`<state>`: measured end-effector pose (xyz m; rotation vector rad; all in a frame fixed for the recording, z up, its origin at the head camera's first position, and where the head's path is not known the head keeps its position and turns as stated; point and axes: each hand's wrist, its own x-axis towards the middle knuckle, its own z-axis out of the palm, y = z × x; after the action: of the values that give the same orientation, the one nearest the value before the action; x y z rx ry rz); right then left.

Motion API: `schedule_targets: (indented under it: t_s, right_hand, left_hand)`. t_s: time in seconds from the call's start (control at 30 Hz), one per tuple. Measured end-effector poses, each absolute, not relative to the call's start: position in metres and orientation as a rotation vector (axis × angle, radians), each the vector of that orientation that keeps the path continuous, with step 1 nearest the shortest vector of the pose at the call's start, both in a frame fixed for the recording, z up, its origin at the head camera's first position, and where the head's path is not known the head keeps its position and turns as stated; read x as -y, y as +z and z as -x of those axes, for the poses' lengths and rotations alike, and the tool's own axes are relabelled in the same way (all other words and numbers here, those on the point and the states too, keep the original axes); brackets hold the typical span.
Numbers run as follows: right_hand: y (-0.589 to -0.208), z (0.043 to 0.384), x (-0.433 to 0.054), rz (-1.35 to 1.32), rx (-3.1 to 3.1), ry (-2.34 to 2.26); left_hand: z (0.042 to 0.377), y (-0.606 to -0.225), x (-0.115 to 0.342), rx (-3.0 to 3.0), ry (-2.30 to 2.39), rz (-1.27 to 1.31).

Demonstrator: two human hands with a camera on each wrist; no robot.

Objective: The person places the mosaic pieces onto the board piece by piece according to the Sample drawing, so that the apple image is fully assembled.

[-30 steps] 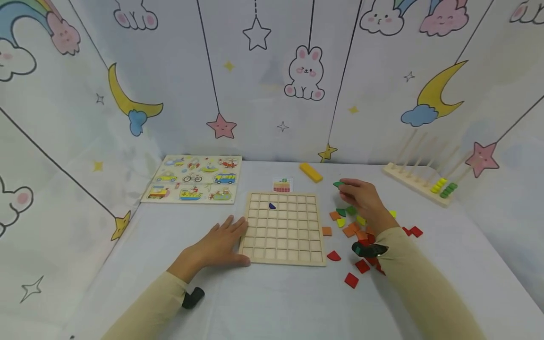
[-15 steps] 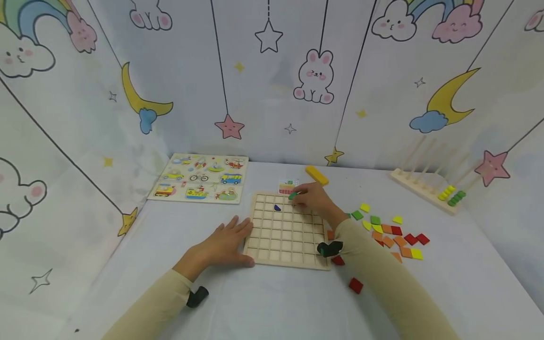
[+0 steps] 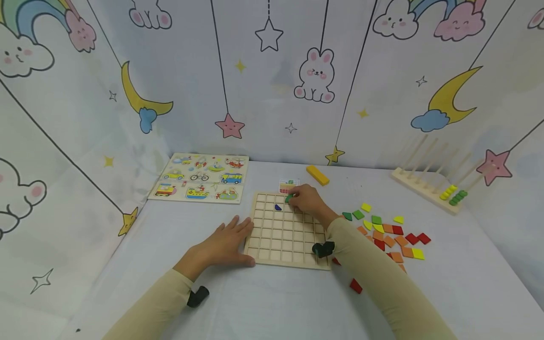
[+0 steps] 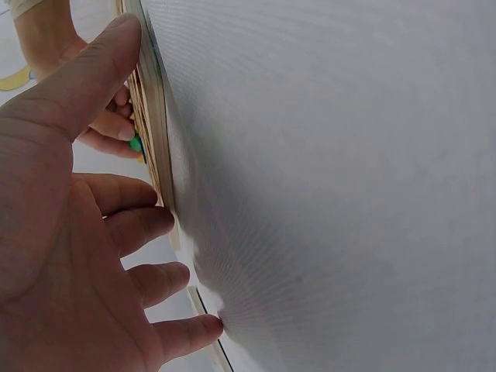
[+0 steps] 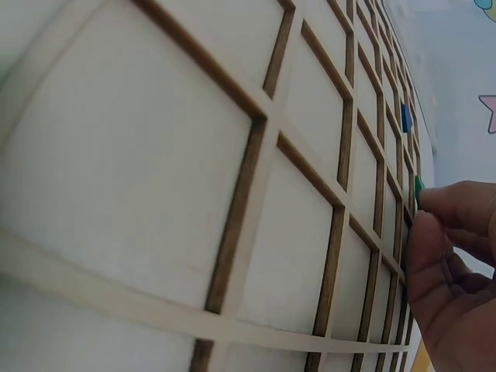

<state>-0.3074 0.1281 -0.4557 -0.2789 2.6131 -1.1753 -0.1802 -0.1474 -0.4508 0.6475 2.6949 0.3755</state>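
A wooden grid board (image 3: 276,243) lies mid-table, with one dark blue piece (image 3: 278,207) in a cell of its upper rows. My right hand (image 3: 309,202) is over the board's far edge and pinches a small green tile (image 3: 288,199) between thumb and fingertips. In the right wrist view the green tile (image 5: 419,191) shows at the fingertips, close over the grid. My left hand (image 3: 225,243) lies with spread fingers along the board's left edge; in the left wrist view its fingertips (image 4: 160,219) are right at the board's side. A small picture card (image 3: 287,184) lies just behind the board.
Loose red, orange, yellow and green tiles (image 3: 397,241) are scattered right of the board. A yellow bar (image 3: 317,175) lies behind. A vehicle picture puzzle (image 3: 199,178) is at the back left, a wooden peg rack (image 3: 425,191) with beads at the back right.
My right hand has carried the green tile leftward from beside the loose tiles to the board's far edge, then slightly lower. The left hand stays at the board's edge. The head view has shifted slightly.
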Motion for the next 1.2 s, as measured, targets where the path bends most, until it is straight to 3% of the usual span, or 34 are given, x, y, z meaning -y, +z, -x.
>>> schedule_targets:
  t_s: [0.4,0.6,0.83,1.2]
  right_hand:
    - [-0.448,0.299,-0.147,0.218,-2.553,-1.358]
    - [-0.433,0.289,-0.227,0.032,-2.521,-1.523]
    - [-0.439,0.254,-0.308,-0.166,-2.634,-1.297]
    - [-0.456,0.240,-0.306,-0.110,-2.840,-0.875]
  left_hand:
    - [0.182,-0.451,0.143,-2.687,0.366,-0.642]
    - [0.181,-0.450,0.142,-2.701,0.336,-0.644]
    - [0.178,-0.450,0.145,-2.694,0.354,-0.627]
    - [0.175,-0.449,0.142,-2.704,0.381,-0.617]
